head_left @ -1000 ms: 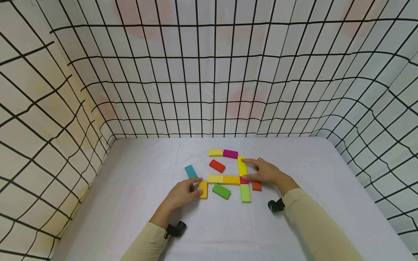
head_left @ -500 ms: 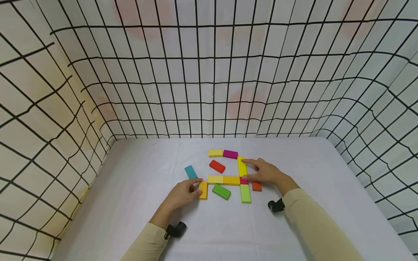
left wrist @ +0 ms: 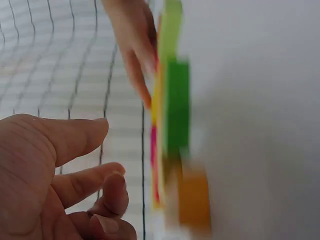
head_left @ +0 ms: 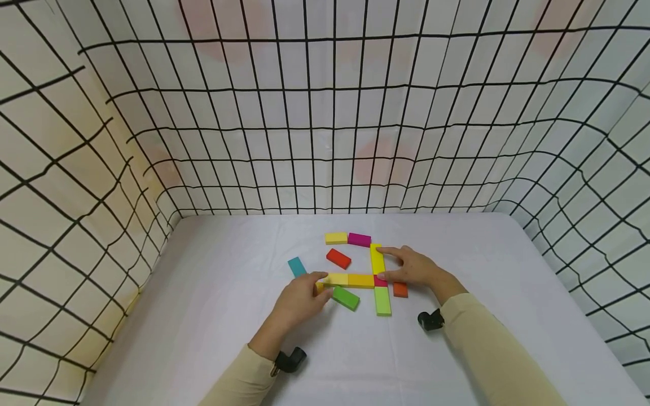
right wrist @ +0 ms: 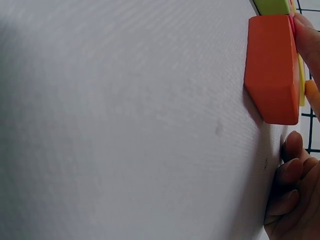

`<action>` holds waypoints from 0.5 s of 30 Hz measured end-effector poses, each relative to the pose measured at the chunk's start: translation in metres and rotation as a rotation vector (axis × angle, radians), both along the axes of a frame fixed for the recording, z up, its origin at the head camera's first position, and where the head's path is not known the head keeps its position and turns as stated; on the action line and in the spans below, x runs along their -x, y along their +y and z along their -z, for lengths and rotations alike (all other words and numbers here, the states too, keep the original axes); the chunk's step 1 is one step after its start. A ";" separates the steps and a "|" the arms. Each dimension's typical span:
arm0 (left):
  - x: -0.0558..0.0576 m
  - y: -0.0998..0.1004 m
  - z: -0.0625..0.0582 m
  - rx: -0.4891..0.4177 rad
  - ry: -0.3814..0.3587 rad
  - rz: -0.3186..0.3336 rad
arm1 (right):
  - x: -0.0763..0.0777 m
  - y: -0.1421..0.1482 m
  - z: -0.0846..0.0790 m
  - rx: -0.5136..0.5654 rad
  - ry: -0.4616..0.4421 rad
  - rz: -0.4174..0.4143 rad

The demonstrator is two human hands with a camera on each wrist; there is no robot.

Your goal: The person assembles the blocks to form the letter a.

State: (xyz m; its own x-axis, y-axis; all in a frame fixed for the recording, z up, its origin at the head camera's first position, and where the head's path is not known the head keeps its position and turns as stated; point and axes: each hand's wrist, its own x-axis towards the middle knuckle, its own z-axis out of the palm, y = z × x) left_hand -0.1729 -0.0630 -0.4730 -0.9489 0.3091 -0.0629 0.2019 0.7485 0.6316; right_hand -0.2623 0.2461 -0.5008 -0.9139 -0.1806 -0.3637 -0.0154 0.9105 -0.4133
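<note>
My left hand (head_left: 299, 300) hovers by the left end of the blocks. In the left wrist view, its thumb and index finger are apart with nothing between them. Below it lies an orange block (left wrist: 195, 200), mostly hidden in the head view, beside a green block (head_left: 346, 298). My right hand (head_left: 413, 267) touches an upright-running yellow block (head_left: 376, 258) with the index fingertip, while the thumb rests at the crimson block (head_left: 380, 281) below it. The other right fingers are curled loosely. A red-orange block (right wrist: 272, 70) lies just under that hand.
A pale yellow block (head_left: 336, 279) and an amber block (head_left: 361, 281) form a row. Around them lie a lime block (head_left: 383, 301), red block (head_left: 338, 259), teal block (head_left: 297, 267), magenta block (head_left: 359, 240) and light yellow block (head_left: 336, 238). Black wire mesh (head_left: 332, 127) surrounds the white table.
My left hand has let go of the orange block and moved right, toward the green block. The right hand stays put on the yellow and crimson blocks.
</note>
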 end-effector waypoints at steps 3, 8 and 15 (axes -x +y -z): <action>-0.005 0.029 -0.004 0.005 0.024 0.075 | 0.000 0.001 0.001 0.003 0.012 -0.003; -0.006 0.078 -0.007 0.094 0.078 0.215 | -0.001 0.002 0.000 0.033 0.016 -0.003; 0.002 0.119 0.001 0.355 0.183 0.344 | -0.001 0.004 -0.001 0.038 0.022 -0.029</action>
